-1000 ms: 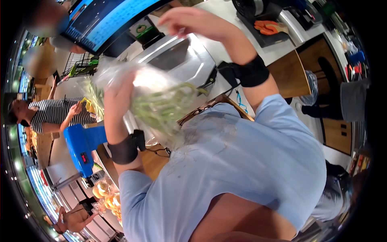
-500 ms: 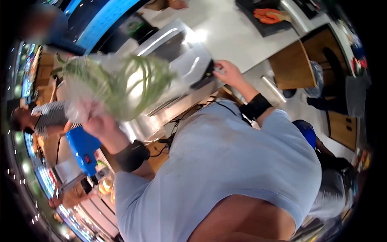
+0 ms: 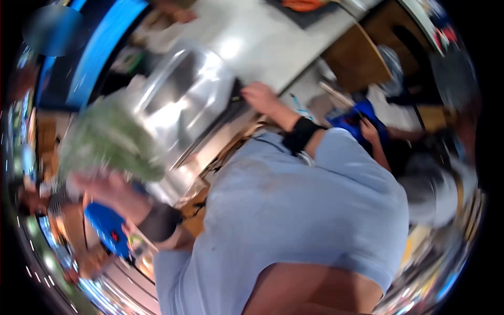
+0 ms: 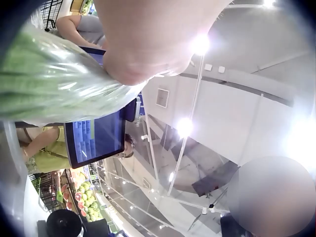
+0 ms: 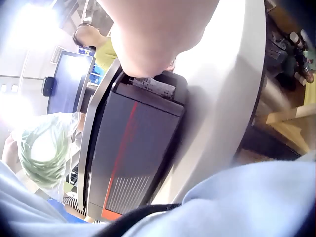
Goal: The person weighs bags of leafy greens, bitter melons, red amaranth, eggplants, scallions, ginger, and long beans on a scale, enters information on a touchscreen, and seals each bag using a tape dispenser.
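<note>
In the head view my left hand (image 3: pixel 107 189) grips the gathered end of a clear plastic bag of long green beans (image 3: pixel 107 139), raised beside the scale's steel plate; motion blurs both. The bag (image 4: pixel 54 81) bulges out past that hand in the left wrist view. At the near end of the shiny weighing scale (image 3: pixel 202 97), my right hand (image 3: pixel 260 98) has its curled fingers at the dark printer end. A printed paper label (image 5: pixel 157 88) sticks out of the slot there, and the right hand (image 5: pixel 155 42) pinches it, fingertips mostly hidden behind the hand.
A white counter (image 3: pixel 252 37) extends beyond the scale, with an orange glove (image 3: pixel 302 4) on a dark mat. A screen (image 4: pixel 96 136) stands behind the scale. A blue device (image 3: pixel 107 226) is near my left forearm. Another person's arm (image 3: pixel 373 134) shows at the right.
The left hand swung the bag of beans leftward and lower beside the scale. My right hand came down from above the scale to its printer end and stayed there while the view shifted.
</note>
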`<state>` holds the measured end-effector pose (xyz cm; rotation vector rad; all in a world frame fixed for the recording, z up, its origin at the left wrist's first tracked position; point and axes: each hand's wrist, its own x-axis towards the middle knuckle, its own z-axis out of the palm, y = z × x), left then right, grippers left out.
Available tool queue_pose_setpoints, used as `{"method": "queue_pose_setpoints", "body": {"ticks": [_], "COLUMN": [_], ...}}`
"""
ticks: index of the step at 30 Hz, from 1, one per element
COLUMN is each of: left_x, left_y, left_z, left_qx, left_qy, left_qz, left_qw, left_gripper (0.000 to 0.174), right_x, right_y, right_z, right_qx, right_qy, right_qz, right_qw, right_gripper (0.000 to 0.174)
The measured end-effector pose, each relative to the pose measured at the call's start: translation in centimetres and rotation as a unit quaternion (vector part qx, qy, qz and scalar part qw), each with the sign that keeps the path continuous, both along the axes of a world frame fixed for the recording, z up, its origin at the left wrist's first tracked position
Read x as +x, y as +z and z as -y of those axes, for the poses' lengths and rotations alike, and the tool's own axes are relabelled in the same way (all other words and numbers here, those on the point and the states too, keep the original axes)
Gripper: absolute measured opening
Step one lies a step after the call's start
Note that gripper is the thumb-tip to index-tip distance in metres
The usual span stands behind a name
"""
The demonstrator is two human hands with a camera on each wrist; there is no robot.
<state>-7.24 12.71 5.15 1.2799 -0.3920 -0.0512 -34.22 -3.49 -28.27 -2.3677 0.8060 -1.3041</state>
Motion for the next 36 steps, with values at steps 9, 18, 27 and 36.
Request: {"method": "queue_pose_setpoints", "body": {"ticks": [9,18,27,36], "left_x": [8.2,11.3,-1.8,2.0], "left_y": [-1.9,-2.6,-0.8,-0.6], "left_z": [-3.7,-3.9,-2.2,-3.8], "left_qx": [-0.081,0.014,-0.158,-0.145], "left_qy": [-0.230,-0.326,-0.661,-0.700], "left_qz": [-0.134,0.029,-0.203,-0.211], "left_qw": [0.960,0.945,0.705,0.667], "left_gripper": [0.059,0.047,0.044,0.047], "right_x": [-2.4,9.2,14.0,14.2], "right_y": [4.1,19.7,21.3,22.7], "right_z": [-4.2,-8.4,-11.1,-14.2], "right_qx": [0.305,0.466,0.330,0.303], "right_qy": [-0.204,0.283,0.230,0.158], "right_qz": [0.315,0.436,0.441,0.479], "right_qw": [0.875,0.716,0.802,0.809], "right_gripper": [0.008,0.028,0.030,0.049]}}
